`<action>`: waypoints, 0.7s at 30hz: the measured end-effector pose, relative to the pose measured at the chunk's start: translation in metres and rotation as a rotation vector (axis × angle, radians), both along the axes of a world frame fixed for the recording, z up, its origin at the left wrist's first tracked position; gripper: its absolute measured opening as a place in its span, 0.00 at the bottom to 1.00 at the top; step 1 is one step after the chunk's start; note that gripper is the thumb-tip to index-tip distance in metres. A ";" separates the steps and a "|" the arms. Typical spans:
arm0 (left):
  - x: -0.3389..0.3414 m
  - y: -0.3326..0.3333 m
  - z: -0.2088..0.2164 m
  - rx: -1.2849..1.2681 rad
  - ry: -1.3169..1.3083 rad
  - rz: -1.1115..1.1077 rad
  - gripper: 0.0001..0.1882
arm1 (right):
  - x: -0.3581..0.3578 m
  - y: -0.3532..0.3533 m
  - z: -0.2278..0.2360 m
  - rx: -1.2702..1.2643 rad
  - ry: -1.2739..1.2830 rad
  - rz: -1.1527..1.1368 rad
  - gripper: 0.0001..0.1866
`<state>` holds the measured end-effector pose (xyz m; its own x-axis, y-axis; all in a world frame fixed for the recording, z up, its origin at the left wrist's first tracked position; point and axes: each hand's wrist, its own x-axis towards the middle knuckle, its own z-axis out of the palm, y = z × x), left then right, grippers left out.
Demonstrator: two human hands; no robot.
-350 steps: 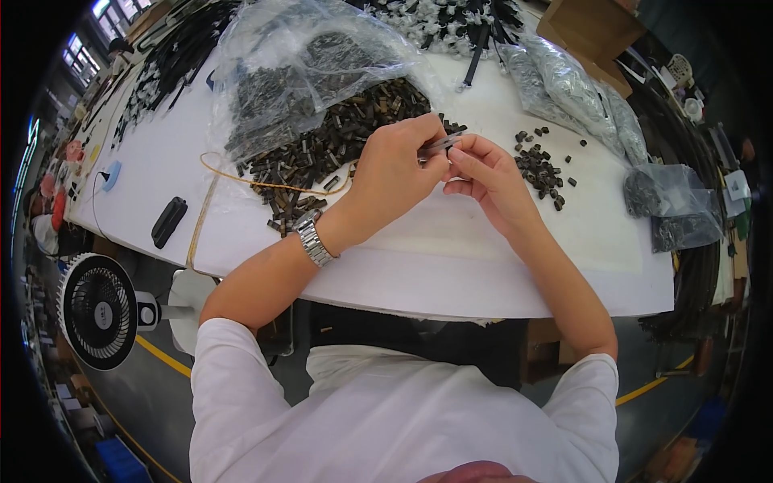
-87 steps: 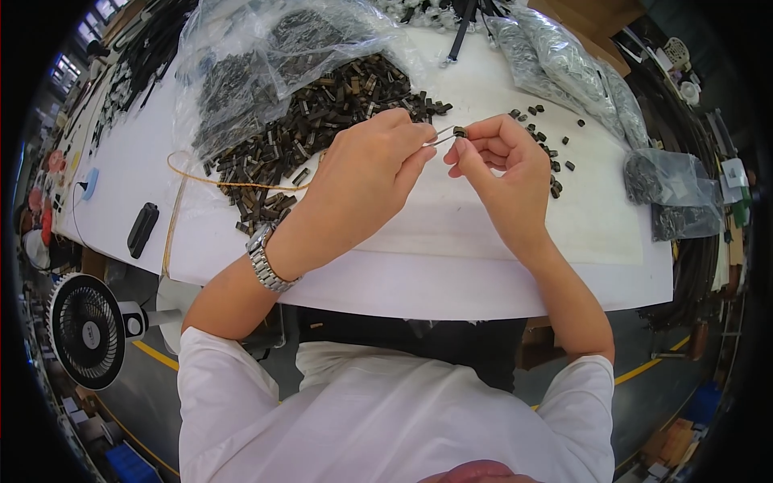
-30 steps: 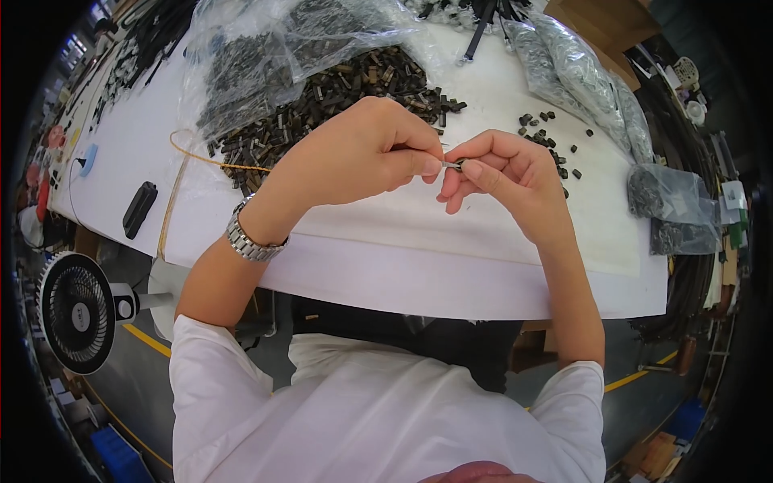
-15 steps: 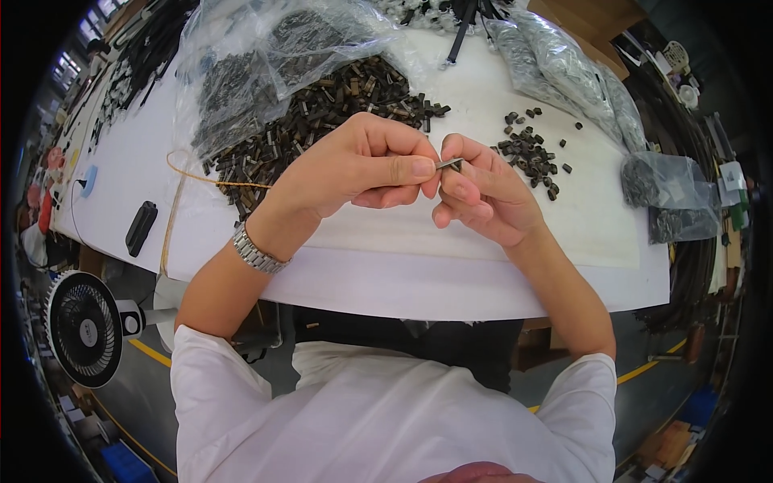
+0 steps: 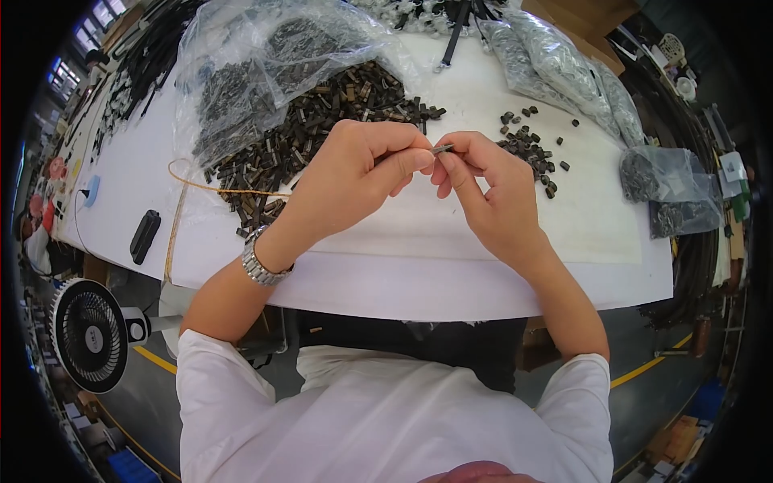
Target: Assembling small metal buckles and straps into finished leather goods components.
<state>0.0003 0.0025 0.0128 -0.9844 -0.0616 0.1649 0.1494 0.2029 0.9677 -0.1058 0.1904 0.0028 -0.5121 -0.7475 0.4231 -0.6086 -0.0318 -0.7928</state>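
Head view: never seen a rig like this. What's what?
No robot here: a person works bare-handed. Every picture comes from the left of two head-worn fisheye cameras looking down, so straight edges bend. The left hand pinches a slim metallic piece; the right hand meets its far end, though whether it grips anything is too small to tell. On the white table lie a big pile of dark pieces, partly under clear plastic, and a smaller cluster to the right.

Bright, even light — glare on clear plastic (image 5: 270, 76), edges bowed.
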 end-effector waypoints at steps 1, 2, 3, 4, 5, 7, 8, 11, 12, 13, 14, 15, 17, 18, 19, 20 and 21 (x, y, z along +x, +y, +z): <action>0.001 -0.001 -0.002 -0.290 0.197 0.081 0.12 | 0.000 0.001 0.002 -0.001 0.000 -0.002 0.07; 0.001 0.000 -0.002 -0.580 0.396 0.162 0.12 | -0.001 0.001 0.006 0.000 -0.035 0.051 0.07; 0.002 0.000 0.000 -0.580 0.396 0.159 0.12 | -0.002 0.002 0.009 0.000 -0.070 0.103 0.07; 0.004 0.001 0.010 -0.295 0.207 0.097 0.13 | -0.006 0.004 0.011 -0.001 -0.070 0.103 0.07; 0.005 0.003 0.015 -0.011 0.018 0.035 0.14 | -0.011 0.006 0.012 -0.054 -0.295 0.214 0.08; 0.004 -0.003 0.007 0.238 -0.081 -0.102 0.14 | -0.015 0.008 0.014 -0.112 -0.519 0.326 0.08; 0.003 -0.006 0.004 0.488 -0.181 -0.238 0.14 | -0.015 0.008 0.014 -0.101 -0.543 0.346 0.08; 0.005 -0.001 0.000 0.700 -0.246 -0.257 0.15 | -0.012 0.007 0.016 -0.081 -0.454 0.284 0.07; 0.005 0.001 0.002 0.698 -0.246 -0.256 0.15 | -0.011 0.007 0.016 -0.070 -0.343 0.203 0.07; 0.005 0.003 0.005 0.537 -0.208 -0.192 0.15 | -0.010 0.007 0.015 -0.066 -0.344 0.198 0.07; 0.005 0.003 0.008 0.376 -0.168 -0.126 0.16 | -0.010 0.006 0.013 -0.069 -0.324 0.174 0.06; 0.006 0.004 0.011 0.382 -0.170 -0.130 0.16 | -0.010 0.006 0.012 -0.072 -0.304 0.151 0.06; 0.009 0.006 0.018 0.052 -0.092 -0.001 0.14 | -0.010 0.006 0.011 -0.060 -0.292 0.147 0.06; 0.008 0.006 0.017 0.054 -0.092 0.001 0.14 | -0.010 0.007 0.011 -0.049 -0.280 0.142 0.06; 0.008 0.006 0.017 -0.035 -0.059 0.019 0.13 | -0.010 0.007 0.011 -0.048 -0.280 0.146 0.06; 0.008 0.006 0.016 -0.123 -0.026 0.037 0.12 | -0.009 0.007 0.010 -0.053 -0.275 0.135 0.06; 0.009 0.006 0.016 -0.122 -0.027 0.040 0.12 | -0.008 0.007 0.010 -0.058 -0.269 0.125 0.06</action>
